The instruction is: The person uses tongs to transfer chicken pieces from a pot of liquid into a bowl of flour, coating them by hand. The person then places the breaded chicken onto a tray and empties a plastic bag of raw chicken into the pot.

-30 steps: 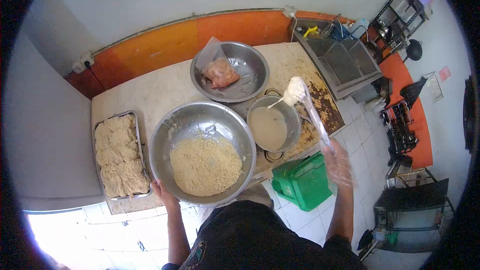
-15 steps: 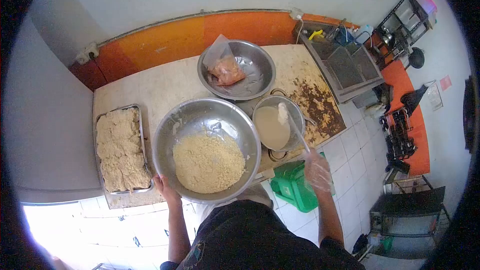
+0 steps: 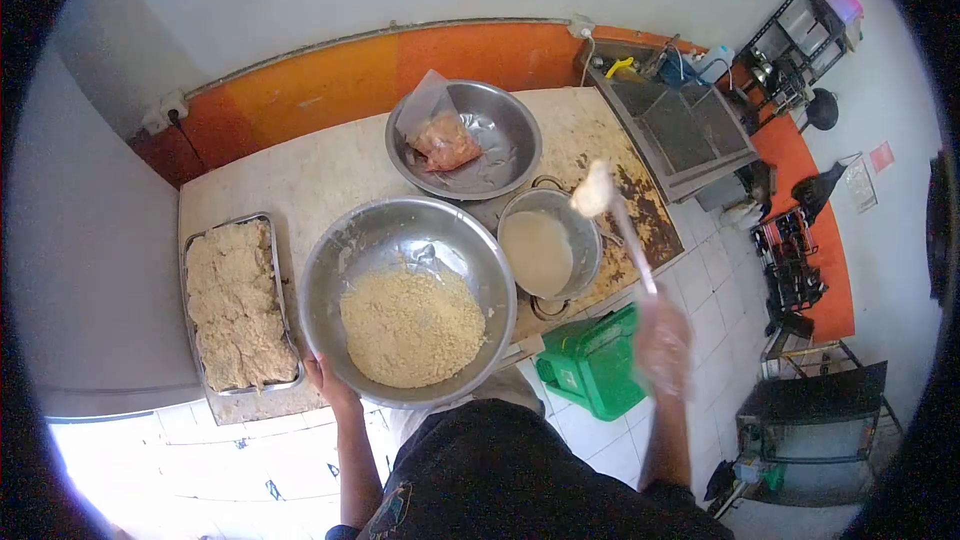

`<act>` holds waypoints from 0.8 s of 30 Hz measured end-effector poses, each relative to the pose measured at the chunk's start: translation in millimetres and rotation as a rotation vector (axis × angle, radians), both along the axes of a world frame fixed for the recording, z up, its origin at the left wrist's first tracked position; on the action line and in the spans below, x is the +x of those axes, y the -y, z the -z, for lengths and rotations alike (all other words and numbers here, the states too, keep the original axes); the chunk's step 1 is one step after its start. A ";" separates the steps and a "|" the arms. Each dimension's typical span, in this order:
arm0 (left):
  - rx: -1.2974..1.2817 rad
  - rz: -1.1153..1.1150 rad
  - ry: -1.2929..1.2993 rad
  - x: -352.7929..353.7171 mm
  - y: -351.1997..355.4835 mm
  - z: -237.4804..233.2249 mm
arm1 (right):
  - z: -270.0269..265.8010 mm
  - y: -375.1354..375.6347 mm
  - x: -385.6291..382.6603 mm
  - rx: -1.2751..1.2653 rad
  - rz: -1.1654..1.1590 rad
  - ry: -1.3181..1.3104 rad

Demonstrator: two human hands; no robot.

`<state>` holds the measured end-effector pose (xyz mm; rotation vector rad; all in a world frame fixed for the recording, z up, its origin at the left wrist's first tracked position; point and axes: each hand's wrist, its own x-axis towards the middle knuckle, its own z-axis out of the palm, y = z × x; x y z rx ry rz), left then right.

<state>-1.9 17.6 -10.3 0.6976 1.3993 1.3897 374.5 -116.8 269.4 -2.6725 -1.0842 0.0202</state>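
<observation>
My right hand [image 3: 664, 345], in a clear plastic glove and blurred, grips the handle of tongs [image 3: 632, 240]. A pale, batter-coated piece [image 3: 593, 190] is at their far end, above the right side of a metal pot [image 3: 590, 255] of beige batter [image 3: 536, 252]. My left hand [image 3: 328, 380] holds the lower left rim of a large steel bowl [image 3: 332, 240] with pale crumbly flour [image 3: 412, 325] in it. Left of that bowl lies a metal tray [image 3: 292, 325] heaped with coated pieces [image 3: 238, 300].
Behind the large bowl, a second steel bowl [image 3: 525, 125] holds a plastic bag of pinkish meat [image 3: 445, 140]. A green bin [image 3: 590, 370] stands below the table's right edge. A metal-framed fryer or sink unit [image 3: 690, 140] is at the back right.
My right hand has moved right, raising the tongs and coated piece out of the pot. My left hand still holds the large bowl's rim. The whole view has shifted slightly.
</observation>
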 end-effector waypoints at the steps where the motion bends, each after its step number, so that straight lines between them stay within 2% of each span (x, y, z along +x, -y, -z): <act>1: -0.003 -0.022 -0.026 -2.9 0.6 12.7 | 50.3 5.4 13.8 0.010 -0.119 0.062; 2: -0.004 -0.039 -0.053 -6.4 0.0 19.7 | 88.5 11.0 20.8 0.023 -0.233 0.123; 3: 0.001 -0.049 -0.050 -5.7 -2.0 19.3 | 108.7 11.3 23.9 0.028 -0.243 0.126; 5: 0.012 0.028 -0.209 -6.2 2.2 13.2 | 134.4 10.7 24.3 0.008 -0.311 0.173; 6: 0.003 0.022 -0.220 -5.4 5.2 3.3 | 132.8 10.2 20.0 0.003 -0.318 0.160; 8: -0.008 -0.033 -0.130 5.6 0.0 -18.6 | 117.2 5.3 14.1 -0.084 -0.169 0.015; 10: -0.015 -0.034 -0.051 4.5 -1.0 -19.4 | 99.4 7.1 7.0 -0.042 -0.202 0.001; 12: 0.062 0.049 -0.197 1.3 3.3 -11.6 | 76.1 6.9 -4.5 -0.007 -0.260 -0.019; 13: 0.009 0.015 -0.243 -1.2 4.9 -0.6 | 62.2 5.7 -13.8 -0.015 -0.227 -0.060; 14: 0.065 0.013 -0.490 -10.0 6.6 26.8 | 50.6 4.1 -23.4 -0.026 -0.196 -0.105; 16: 0.012 0.057 -0.158 -0.7 4.8 -15.4 | 29.4 5.0 -38.0 -0.085 -0.250 -0.178; 17: 0.000 0.047 -0.167 -0.7 2.5 -15.2 | 21.5 5.5 -43.6 -0.132 -0.270 -0.228; 18: -0.014 0.042 -0.067 -1.3 0.8 -13.0 | 15.1 5.1 -50.1 -0.142 -0.278 -0.235; 19: -0.027 0.040 0.035 -1.8 -0.5 -11.1 | 9.7 4.7 -57.6 -0.213 -0.297 -0.372; 20: -0.033 0.037 0.035 -1.7 -1.7 -10.1 | 7.9 3.4 -64.7 -0.281 -0.313 -0.508; 21: -0.029 0.032 0.021 -1.9 -2.9 -9.2 | 10.2 -0.5 -73.2 -0.285 -0.314 -0.507; 23: -0.039 0.048 -0.099 -4.5 -4.5 -9.6 | 20.1 -10.3 -87.3 -0.403 -0.296 -0.919; 24: -0.047 0.047 -0.097 -2.7 -5.4 -18.3 | 35.2 -9.9 -89.7 -0.412 -0.293 -0.919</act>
